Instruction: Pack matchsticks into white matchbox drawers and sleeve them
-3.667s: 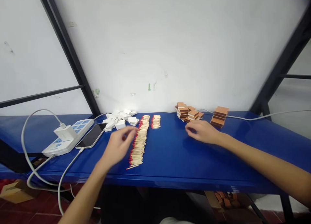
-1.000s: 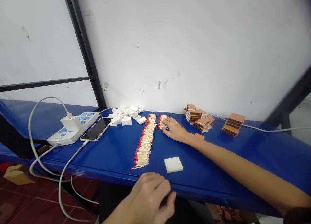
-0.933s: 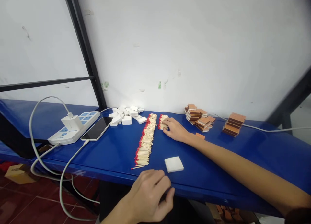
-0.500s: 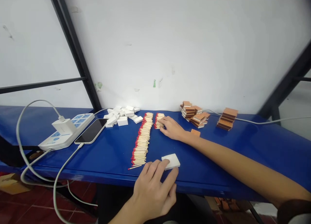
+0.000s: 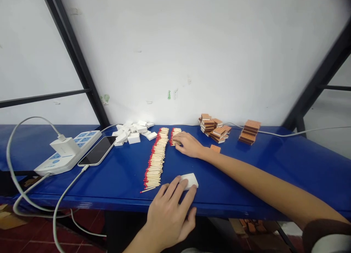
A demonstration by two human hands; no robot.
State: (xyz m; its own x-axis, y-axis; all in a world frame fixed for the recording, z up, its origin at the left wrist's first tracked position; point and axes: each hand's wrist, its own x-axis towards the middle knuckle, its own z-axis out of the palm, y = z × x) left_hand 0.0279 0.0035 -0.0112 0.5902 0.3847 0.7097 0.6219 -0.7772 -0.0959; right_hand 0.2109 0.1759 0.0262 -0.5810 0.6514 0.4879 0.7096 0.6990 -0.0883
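Observation:
My left hand (image 5: pixel 171 212) lies at the near edge of the table, its fingers holding the left and near edges of a white matchbox tray (image 5: pixel 191 179) on the tabletop. Farther away, my right hand (image 5: pixel 188 144) has its fingers curled over the near end of a short row of red-tipped matches (image 5: pixel 176 131); its fingertips are closed on matches there, partly hidden. To the left of both hands runs a long row of matches (image 5: pixel 155 159), heads to the left. One match (image 5: pixel 148 190) lies slightly askew at its near end.
White trays (image 5: pixel 134 137) are heaped at back left. Brown matchboxes (image 5: pixel 219 132) are piled at back right, with another stack (image 5: pixel 249 132) farther right and a single brown piece (image 5: pixel 215 148) by my right forearm. A phone (image 5: pixel 97 150) and power strip (image 5: pixel 68 154) with cables occupy the left.
The whole view has shifted slightly to the left. My left fingers have settled closer around the white tray. My right hand stays at the short match row.

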